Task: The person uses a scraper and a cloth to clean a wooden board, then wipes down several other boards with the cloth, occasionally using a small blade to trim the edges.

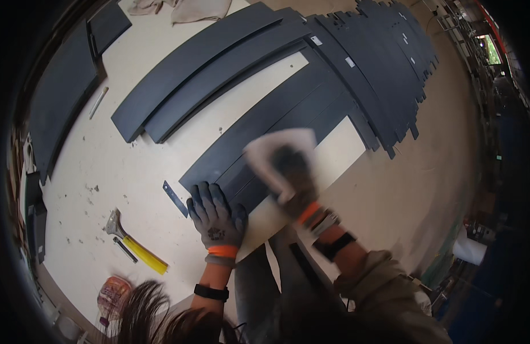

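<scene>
Cloth blurs around the right hand, grip unclear; the left hand lies flat, unclenched, on dark boards.

Free tabletop left of hands, scraper obstructing

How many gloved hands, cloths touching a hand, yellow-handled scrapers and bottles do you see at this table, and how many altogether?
Gloved hands: 2 (left hand, right hand)
Cloth at the right hand: 1
Yellow-handled scraper: 1
Bottle: 1
Total: 5
</scene>
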Available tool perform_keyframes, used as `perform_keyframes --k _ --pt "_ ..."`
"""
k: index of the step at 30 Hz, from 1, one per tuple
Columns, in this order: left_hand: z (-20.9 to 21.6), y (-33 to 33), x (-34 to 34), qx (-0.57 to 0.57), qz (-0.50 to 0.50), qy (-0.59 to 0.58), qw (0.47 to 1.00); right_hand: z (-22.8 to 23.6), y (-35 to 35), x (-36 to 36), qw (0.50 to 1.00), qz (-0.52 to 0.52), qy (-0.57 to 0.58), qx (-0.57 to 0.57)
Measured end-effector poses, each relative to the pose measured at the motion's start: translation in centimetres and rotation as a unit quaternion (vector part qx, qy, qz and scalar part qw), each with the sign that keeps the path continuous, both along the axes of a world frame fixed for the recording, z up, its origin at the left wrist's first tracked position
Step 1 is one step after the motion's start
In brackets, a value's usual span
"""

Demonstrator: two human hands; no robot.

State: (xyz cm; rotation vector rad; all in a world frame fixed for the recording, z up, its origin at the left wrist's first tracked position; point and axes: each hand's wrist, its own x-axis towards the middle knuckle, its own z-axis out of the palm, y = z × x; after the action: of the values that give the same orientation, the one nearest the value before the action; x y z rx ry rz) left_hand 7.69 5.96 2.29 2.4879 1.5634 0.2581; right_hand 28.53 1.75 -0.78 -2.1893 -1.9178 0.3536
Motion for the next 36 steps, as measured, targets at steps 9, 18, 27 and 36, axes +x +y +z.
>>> perform_keyframes --k 9,18,27,36 --pt "-0.8 0.0 0.6 0.007 -0.008 -0.015 1.000 1.2 3.6 4.9 0.962 -0.181 0.099 -0.181" --pt "-0.4 0.1 0.6 -0.011 -0.018 0.042 0.999 3.8 4.7 1.8 0.992 -0.046 0.063 -0.100" --pt "0.0 1.3 1.9 0.077 -0.062 0.004 0.995 0.7 12.5 2.0 0.986 0.123 0.114 -0.011" --pt "0.5 0.7 2.3 0.076 -0.008 0.053 0.996 3.1 16.4 16.8 0.998 -0.052 -0.028 -0.002"
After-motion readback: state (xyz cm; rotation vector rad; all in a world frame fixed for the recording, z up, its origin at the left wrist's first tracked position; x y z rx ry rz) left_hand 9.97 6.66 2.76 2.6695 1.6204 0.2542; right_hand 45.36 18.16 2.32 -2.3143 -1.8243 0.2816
